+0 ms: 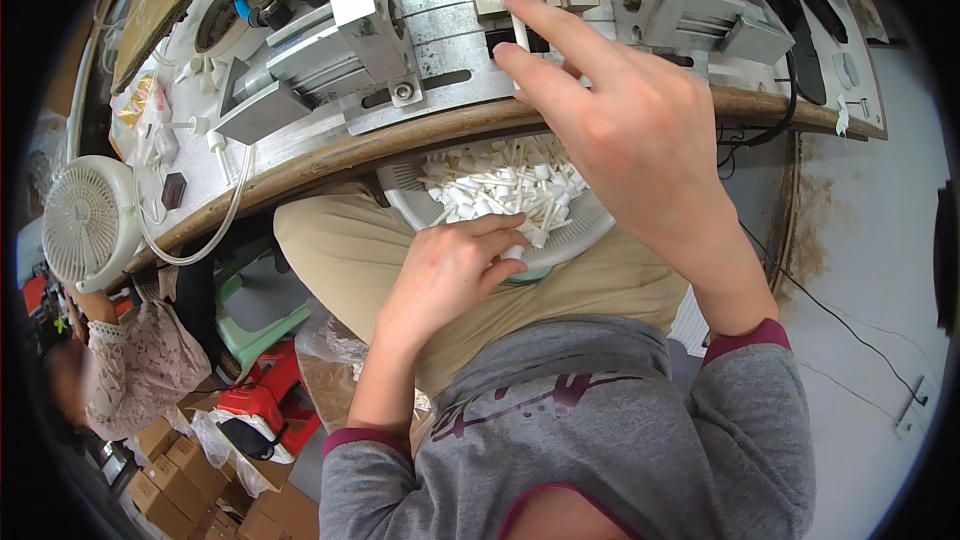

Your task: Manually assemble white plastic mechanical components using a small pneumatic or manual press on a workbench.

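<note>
My right hand reaches over the bench edge to the metal fixture. Its thumb and index finger are closed on a thin white plastic stick, which stands in line with the block at the fixture's middle. Lower down, my left hand rests at the near rim of a basket on my lap. Its fingers close round a small white plastic piece; part of this grip is hidden. Many loose white plastic pieces with stems fill the basket.
Metal cylinder assemblies flank the fixture on the bench. A round fan and a clear tube are at the left. Another person sits at lower left, near a green stool and cardboard boxes.
</note>
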Demonstrator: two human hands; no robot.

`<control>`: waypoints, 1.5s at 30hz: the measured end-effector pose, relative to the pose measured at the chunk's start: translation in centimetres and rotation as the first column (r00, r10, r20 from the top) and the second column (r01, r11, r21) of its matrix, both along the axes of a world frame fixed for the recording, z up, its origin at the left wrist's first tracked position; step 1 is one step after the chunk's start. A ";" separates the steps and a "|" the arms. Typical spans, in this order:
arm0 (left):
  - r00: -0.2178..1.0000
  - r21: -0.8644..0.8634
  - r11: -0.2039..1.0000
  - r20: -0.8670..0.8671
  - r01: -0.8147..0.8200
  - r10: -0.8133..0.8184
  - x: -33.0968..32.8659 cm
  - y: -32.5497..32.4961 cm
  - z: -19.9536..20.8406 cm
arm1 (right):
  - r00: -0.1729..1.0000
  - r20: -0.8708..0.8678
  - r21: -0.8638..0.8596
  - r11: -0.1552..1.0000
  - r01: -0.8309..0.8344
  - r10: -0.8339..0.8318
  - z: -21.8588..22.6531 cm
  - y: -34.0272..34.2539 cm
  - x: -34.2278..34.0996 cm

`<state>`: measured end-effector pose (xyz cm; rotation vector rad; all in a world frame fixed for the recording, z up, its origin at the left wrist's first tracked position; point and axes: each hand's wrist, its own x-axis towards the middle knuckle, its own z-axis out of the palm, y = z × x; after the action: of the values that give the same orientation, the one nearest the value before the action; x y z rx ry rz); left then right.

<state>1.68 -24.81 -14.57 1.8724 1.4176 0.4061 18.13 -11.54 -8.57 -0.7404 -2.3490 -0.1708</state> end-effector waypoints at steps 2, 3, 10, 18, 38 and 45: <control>1.000 -0.013 1.000 0.020 0.005 -0.005 -0.1 0.0 -0.6 | 0.998 0.055 -0.026 0.999 0.041 -0.040 0.4 -0.4 0.1; 1.000 -0.002 1.000 0.019 0.013 -0.013 -0.1 -0.2 -1.1 | 0.994 0.095 -0.037 0.998 0.050 -0.046 0.7 -0.5 0.2; 0.999 0.012 0.999 0.025 0.037 -0.038 0.6 -0.4 -2.8 | 0.975 0.222 -0.141 0.988 0.059 -0.027 1.8 -0.3 0.1; 0.864 -0.043 0.926 0.346 -0.375 0.366 -0.4 -0.7 -4.4 | 0.984 0.124 -0.479 0.876 -0.055 0.130 3.5 -0.1 1.9; 0.838 0.121 0.840 -0.084 -0.529 0.539 -1.1 -1.2 -6.7 | 0.981 0.160 -0.629 0.777 0.019 0.106 -20.1 -8.3 4.5; 0.855 -0.060 0.915 0.339 -0.398 0.394 1.9 -2.5 -4.6 | 0.844 -0.350 -0.839 -0.264 -0.475 -0.406 -11.9 -8.3 5.7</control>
<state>3.54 -27.27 -19.16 1.4161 1.5482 0.9019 23.79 -19.80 -20.43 -1.1276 -1.2657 2.1395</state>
